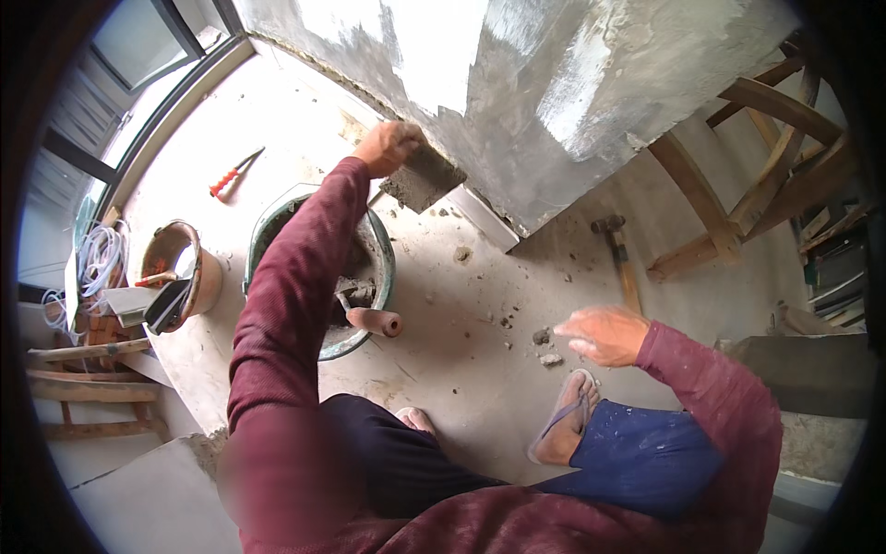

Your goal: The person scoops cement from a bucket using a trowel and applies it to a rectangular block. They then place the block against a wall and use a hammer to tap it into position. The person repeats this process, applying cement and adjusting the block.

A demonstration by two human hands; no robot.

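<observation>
My left hand (388, 149) is closed round a plastering trowel, its grip hidden under the fingers. The flat blade (426, 181) carries grey mortar and is held at the lower edge of a plastered wall face (554, 129). Beneath my left forearm stands a green-rimmed bucket (386, 268), partly covered by the sleeve, with wet mortar (358, 290) inside. A pointing trowel with a wooden handle (374, 321) rests across its near rim. My right hand (607, 336) hovers at the right above the floor, fingers stretched out, holding nothing.
A red-handled pointed tool (226, 181) lies near the window frame (175, 103). Left of the mortar bucket is a brown bucket (205, 282) with tools, beside coiled clear tubing (101, 258). A hammer (624, 268) and mortar crumbs (544, 342) lie on the floor. Wooden trestles (738, 222) stand right.
</observation>
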